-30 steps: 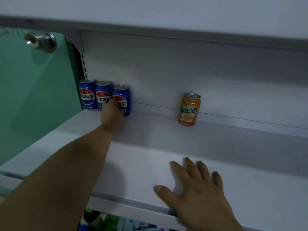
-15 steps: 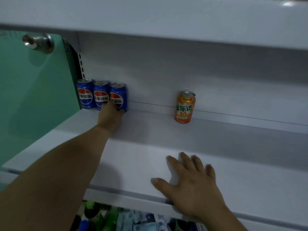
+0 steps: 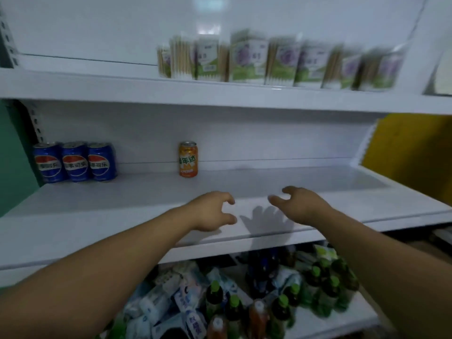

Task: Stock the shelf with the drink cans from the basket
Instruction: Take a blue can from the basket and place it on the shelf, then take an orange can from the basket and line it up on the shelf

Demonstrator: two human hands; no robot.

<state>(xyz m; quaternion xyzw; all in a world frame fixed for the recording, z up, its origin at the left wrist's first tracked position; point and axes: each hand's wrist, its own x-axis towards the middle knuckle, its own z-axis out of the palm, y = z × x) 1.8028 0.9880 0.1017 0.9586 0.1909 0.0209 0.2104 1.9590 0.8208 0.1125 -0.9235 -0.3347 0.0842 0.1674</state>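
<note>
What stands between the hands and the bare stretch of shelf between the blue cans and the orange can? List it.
Nothing visible. The left hand and right hand hover empty over the shelf front, and the board from there to the gap between the blue cans and the orange can is bare.

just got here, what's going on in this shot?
A person is stocking the middle shelf with drink cans. Three blue cans stand side by side at its back left; one orange can stands alone further right. The left hand and right hand hover over the shelf's front, fingers loosely curled, holding nothing.
</note>
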